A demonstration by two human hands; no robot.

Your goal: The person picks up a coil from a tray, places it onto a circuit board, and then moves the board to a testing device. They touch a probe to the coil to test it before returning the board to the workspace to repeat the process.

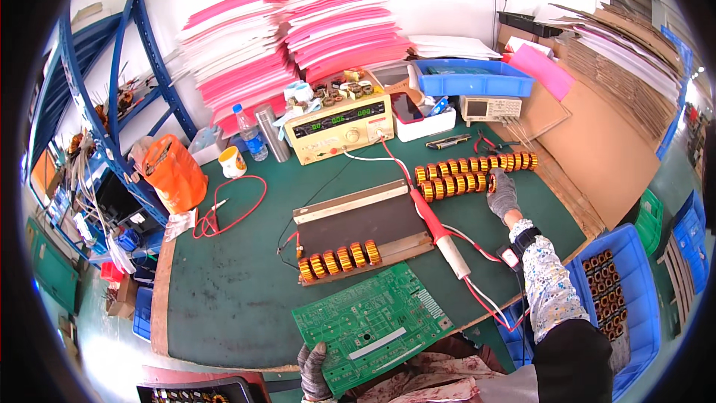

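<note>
My left hand (315,372), in a grey glove, grips the lower left edge of a green circuit board (373,321) that rests over the table's front edge. Over at the right, my gloved right hand (503,195) has its fingers closed around a copper-wound toroidal coil (491,183) at the near end of the front row. Two rows of similar coils (455,172) stand beside it. Several more coils (339,260) line the front rail of a dark fixture (358,222) just beyond the board. A red-and-white probe (440,235) lies across the fixture's right end.
A yellow bench power supply (339,130) stands at the back, near a blue tray (473,78) and a small meter (491,108). Pliers (488,143) lie behind the coils. Red cable loops (246,213) are at left. A blue crate (634,291) of coils sits beside my right arm.
</note>
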